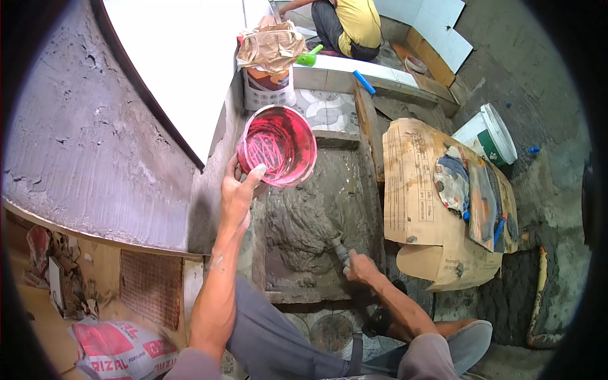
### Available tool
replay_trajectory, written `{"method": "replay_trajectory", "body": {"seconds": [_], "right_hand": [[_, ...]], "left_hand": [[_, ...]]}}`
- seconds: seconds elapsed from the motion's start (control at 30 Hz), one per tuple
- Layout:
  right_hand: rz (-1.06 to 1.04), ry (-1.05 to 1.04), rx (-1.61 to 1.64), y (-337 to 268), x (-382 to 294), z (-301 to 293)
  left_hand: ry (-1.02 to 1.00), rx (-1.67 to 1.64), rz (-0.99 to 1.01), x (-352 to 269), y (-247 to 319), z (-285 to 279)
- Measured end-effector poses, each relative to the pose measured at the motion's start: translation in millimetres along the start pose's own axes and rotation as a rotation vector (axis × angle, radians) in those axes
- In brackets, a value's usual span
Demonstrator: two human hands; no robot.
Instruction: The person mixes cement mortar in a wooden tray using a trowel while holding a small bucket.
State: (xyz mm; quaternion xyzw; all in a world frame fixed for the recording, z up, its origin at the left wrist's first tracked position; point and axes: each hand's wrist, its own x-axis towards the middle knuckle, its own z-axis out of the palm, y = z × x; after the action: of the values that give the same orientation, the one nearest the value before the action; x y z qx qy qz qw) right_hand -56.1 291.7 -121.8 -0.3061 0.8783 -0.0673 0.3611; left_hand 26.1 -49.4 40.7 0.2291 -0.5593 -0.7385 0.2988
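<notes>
My left hand (241, 184) grips the rim of a red plastic pail (280, 142), thumb inside and fingers outside. The pail is tilted so its mouth faces me, and pink streaks mark its inner wall. Below and right of it, my right hand (362, 267) is closed around the handle of a trowel (340, 249). The trowel's blade is sunk in wet grey mortar (304, 228) and mostly hidden. That mortar lies in a shallow rectangular mixing trough (311, 295), heaped toward the near left, with a wetter, shiny patch at the far right.
Flattened cardboard (413, 190) bearing rags and a plastic sheet lies right of the trough. Behind it a white bucket (489, 135) leans. An open paper sack (270, 88) stands beyond the pail. A co-worker in a yellow shirt (358, 26) crouches past a tiled ledge (342, 80). Cement bags (123, 351) lie lower left.
</notes>
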Motion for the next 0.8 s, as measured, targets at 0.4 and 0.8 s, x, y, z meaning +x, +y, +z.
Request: {"method": "replay_trajectory", "body": {"seconds": [0.4,0.8], "right_hand": [[0.235,0.378,0.134,-4.4,44.8,9.9],[0.336,0.238,0.593,-104.8,-3.9,90.1]], "left_hand": [[0.022,-0.008,-0.011,-5.3,4.9,-0.8],[-0.027,0.033,0.063,-10.2,7.6,-10.7]]}}
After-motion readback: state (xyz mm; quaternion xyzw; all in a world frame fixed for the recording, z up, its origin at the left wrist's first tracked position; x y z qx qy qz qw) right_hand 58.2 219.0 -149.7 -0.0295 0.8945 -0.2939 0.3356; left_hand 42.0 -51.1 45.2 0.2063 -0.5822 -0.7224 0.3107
